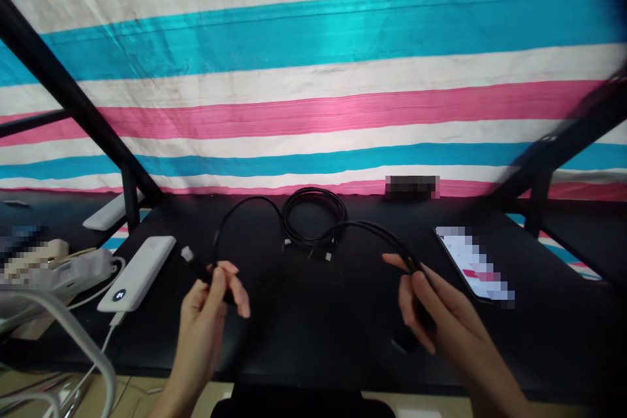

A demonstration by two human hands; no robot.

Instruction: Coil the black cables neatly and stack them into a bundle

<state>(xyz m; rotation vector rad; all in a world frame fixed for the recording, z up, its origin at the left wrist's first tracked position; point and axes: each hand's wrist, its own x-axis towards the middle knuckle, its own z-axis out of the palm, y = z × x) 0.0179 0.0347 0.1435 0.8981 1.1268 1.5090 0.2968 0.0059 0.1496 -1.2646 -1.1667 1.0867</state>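
Note:
My left hand (210, 304) pinches one end of a black cable, whose metal-tipped plug (187, 253) points up and left. My right hand (426, 304) is closed round another part of black cable and a dark piece that hangs below the fingers, partly hidden by them. Between and beyond the hands, the coiled black cable (314, 240) lies on the black table (313, 313), with strands running out to each hand. Two small light connector ends (328, 257) show beside the coil.
A white power bank (140, 273) with a lit display and a plugged-in white cable lies at the left. Farther left are a power strip (78, 274) and another white device (110, 212). A phone (470, 264) lies at the right. Black frame bars (83, 121) slant up both sides.

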